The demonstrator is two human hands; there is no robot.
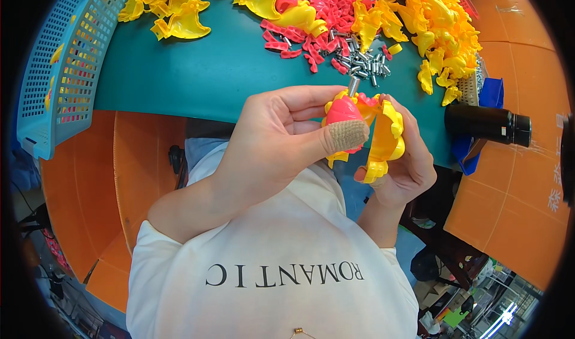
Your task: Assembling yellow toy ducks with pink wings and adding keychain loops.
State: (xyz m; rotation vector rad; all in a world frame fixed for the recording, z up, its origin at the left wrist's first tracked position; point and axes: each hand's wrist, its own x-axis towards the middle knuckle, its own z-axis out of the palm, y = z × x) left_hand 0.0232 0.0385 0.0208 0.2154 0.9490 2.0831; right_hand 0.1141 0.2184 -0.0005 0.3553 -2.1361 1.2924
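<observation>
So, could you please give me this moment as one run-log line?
left hand: holds pink insert | right hand: holds yellow plastic shell | spring: sticks up | teal table: loose springs

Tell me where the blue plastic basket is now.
In the head view, the blue basket stands at the far left on the teal table, beside loose yellow parts.

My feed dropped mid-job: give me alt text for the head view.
Both hands hold a yellow plastic toy shell with a pink part and a metal spring; the left hand has a taped thumb, the right hand cups the shell. Behind: loose parts, springs, blue basket.
</observation>
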